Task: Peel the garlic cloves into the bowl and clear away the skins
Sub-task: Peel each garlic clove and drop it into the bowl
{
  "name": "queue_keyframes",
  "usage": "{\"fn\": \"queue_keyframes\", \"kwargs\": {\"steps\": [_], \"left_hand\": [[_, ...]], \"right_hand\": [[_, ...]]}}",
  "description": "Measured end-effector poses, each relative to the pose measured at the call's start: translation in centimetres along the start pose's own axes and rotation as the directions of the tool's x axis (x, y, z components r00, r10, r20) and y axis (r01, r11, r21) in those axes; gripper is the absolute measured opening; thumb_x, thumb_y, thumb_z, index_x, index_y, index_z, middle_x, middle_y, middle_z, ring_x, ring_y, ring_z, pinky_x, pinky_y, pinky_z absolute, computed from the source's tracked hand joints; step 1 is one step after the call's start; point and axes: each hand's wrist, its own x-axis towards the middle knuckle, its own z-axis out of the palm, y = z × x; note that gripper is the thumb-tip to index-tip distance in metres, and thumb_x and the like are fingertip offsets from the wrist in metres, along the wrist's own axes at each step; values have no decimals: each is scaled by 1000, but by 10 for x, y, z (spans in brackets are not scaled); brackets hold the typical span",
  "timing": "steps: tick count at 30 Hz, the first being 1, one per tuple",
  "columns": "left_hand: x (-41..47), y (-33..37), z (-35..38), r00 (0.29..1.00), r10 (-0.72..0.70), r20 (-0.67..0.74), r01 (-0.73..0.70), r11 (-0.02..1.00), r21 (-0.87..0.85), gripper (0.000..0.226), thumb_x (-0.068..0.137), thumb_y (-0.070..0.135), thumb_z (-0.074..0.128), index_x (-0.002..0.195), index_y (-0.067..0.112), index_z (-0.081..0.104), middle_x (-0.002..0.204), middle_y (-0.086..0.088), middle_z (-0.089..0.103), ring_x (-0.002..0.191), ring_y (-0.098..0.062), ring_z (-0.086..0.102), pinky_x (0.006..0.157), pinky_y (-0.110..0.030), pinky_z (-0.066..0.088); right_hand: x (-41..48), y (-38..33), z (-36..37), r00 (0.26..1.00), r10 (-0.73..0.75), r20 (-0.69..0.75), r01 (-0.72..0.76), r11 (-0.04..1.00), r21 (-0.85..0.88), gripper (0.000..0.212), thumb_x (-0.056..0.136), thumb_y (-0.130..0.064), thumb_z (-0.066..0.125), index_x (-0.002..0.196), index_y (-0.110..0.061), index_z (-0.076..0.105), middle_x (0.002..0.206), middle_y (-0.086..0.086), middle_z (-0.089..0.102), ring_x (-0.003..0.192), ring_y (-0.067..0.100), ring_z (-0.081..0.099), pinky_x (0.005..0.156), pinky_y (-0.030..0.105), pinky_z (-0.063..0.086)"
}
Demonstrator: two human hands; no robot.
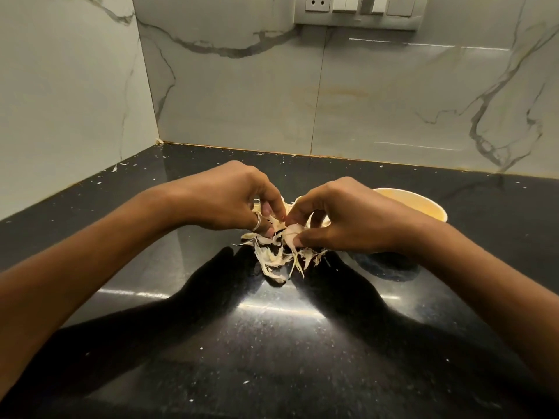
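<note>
The right hand [341, 219] pinches a pale garlic clove [292, 229] between thumb and forefinger, and the left hand [242, 204], a ring on one finger, has its fingertips curled in on the same piece from the other side. Both grips are closed on it, just above the counter [287, 343]. How much skin still clings to the clove is too small to tell.

To do this well, I would hold the clove steady with one hand and let the other nip a loose edge of skin and draw it along the length, not across, so it comes off in strips. Light pressure only, since a bare clove is slick and may shoot out.

Right beneath the hands lies the heap of skins [272, 258], so peelings should fall there and stay together for clearing. The yellow bowl [402, 196] stands just behind the right hand, partly hidden by it, and the right hand can reach it easily to drop the clean clove in. Fine flecks are scattered over the counter and will need a wipe
</note>
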Motion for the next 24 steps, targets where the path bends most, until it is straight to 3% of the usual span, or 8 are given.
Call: {"fn": "queue_keyframes", "kwargs": {"steps": [4,7,10,12,15,17,21,24], "left_hand": [[0,0,1,1000,-3,2,3,1000,4,23,79,28,86,98,36,77,82,14,65,67,10,54,63,-19,37],[-1,1,1,1000,-11,3,11,1000,-6,21,80,25,85,97,35,77,80,14,66,67,12,55,61,-11,36],[-1,3,0,998,10,-55,-12,999,-33,17,87,17,77,100,29,79,72,19,67,66,14,56,60,-5,38],[-1,7,-1,995,7,-101,-17,996,-90,12,90,30,73,102,32,78,74,24,68,66,5,60,60,-9,41],[-1,14,2,998,-24,-58,8,964,-264,31,83,56,66,102,33,76,79,13,73,70,-7,68,68,-27,56],[-1,18,6,998,-47,-44,30,947,-319,37,76,60,70,100,31,76,73,13,71,65,-4,64,62,-24,51],[3,17,11,995,-100,-28,83,925,-371,24,78,40,83,96,25,77,71,6,72,60,-4,56,59,-22,43],[3,17,13,993,-119,-17,99,887,-451,19,81,25,83,98,19,77,64,5,67,56,-7,53,54,-20,42]], "right_hand": [[-2,1,-3,1000,23,19,-22,999,-28,12,84,-29,81,94,-25,77,78,-7,72,73,8,64,70,28,50],[-4,3,-11,999,48,20,-47,998,-47,10,83,-31,81,89,-25,77,75,-8,71,70,7,64,64,23,48],[-6,6,-20,997,64,-40,-65,998,-15,16,83,-34,82,96,-24,79,81,-11,74,74,3,66,66,20,50],[-6,8,-23,995,72,-75,-70,997,24,17,83,-33,82,97,-23,79,81,-9,75,73,5,67,68,26,53],[-5,7,-19,993,78,-89,-73,996,51,15,84,-35,81,92,-22,78,73,-8,72,63,1,63,56,17,46],[-4,6,-16,993,80,-90,-74,995,67,17,84,-39,81,89,-23,76,71,-9,71,61,-1,63,55,13,44],[-3,5,-17,992,102,-69,-89,983,160,10,87,-29,80,90,-20,77,71,-5,75,60,10,69,54,19,51],[-3,7,-17,992,100,-74,-82,974,211,6,93,-16,73,92,-16,79,72,-3,76,61,6,72,59,19,54]]}}
